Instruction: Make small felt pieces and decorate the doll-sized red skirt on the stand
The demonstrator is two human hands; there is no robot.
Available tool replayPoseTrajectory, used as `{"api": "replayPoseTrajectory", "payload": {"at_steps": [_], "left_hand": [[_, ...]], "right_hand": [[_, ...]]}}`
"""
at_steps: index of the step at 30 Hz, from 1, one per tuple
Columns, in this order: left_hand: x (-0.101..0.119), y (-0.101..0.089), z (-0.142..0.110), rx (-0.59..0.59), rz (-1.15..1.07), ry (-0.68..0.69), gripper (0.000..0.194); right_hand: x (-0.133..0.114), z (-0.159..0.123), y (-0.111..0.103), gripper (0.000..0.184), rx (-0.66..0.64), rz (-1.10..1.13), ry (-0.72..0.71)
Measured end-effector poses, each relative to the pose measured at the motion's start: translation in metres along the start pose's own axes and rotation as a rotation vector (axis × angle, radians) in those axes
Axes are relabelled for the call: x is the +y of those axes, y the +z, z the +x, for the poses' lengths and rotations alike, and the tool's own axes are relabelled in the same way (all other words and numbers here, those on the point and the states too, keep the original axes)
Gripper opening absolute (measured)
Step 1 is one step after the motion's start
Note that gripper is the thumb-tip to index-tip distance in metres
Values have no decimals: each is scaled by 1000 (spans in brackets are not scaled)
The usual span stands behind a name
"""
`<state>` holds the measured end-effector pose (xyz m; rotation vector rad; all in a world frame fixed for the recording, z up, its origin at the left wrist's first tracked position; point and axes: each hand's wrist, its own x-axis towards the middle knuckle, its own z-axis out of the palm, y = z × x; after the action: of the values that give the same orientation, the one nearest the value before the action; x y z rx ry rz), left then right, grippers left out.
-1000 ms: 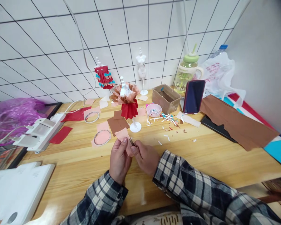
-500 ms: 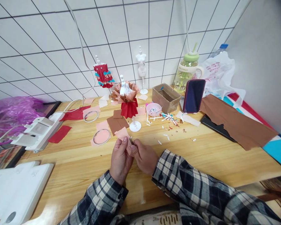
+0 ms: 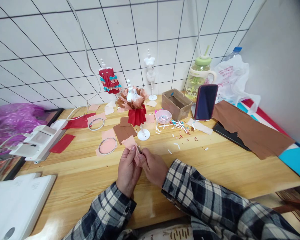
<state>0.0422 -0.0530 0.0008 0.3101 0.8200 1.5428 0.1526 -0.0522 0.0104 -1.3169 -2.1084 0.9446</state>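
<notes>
Above the front middle of the wooden table (image 3: 215, 166), my left hand (image 3: 127, 170) pinches a small pink paper piece (image 3: 130, 142) between thumb and fingers. My right hand (image 3: 153, 166) is closed against the same paper, gripping a thin dark metal tool (image 3: 139, 149) whose tip touches the paper's edge. Both hands touch each other. Just behind them stands a small white mannequin (image 3: 135, 110) dressed in a red pleated skirt and pink-brown ruffles.
A pink paper disc under a metal ring (image 3: 107, 146), brown and red paper pieces (image 3: 63, 143), a power strip (image 3: 40, 141), a pink bowl (image 3: 163, 116), a cardboard box (image 3: 177, 104), a phone (image 3: 205, 101), a large brown sheet (image 3: 252, 131), two more mannequins (image 3: 150, 71), a bottle (image 3: 199, 75).
The hands and the pink paper stay almost where they were; the right hand has closed in slightly on the paper. The view has shifted a little.
</notes>
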Motion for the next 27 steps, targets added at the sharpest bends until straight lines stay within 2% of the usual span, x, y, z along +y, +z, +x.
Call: {"api": "replayPoseTrajectory", "payload": {"at_steps": [12, 27], "left_hand": [[3, -1, -1, -77, 72, 51, 17], [1, -2, -2, -96, 37, -20, 18]], "right_hand": [[3, -2, 1, 31, -29, -2, -2], [6, -2, 3, 32, 31, 63, -11]]}}
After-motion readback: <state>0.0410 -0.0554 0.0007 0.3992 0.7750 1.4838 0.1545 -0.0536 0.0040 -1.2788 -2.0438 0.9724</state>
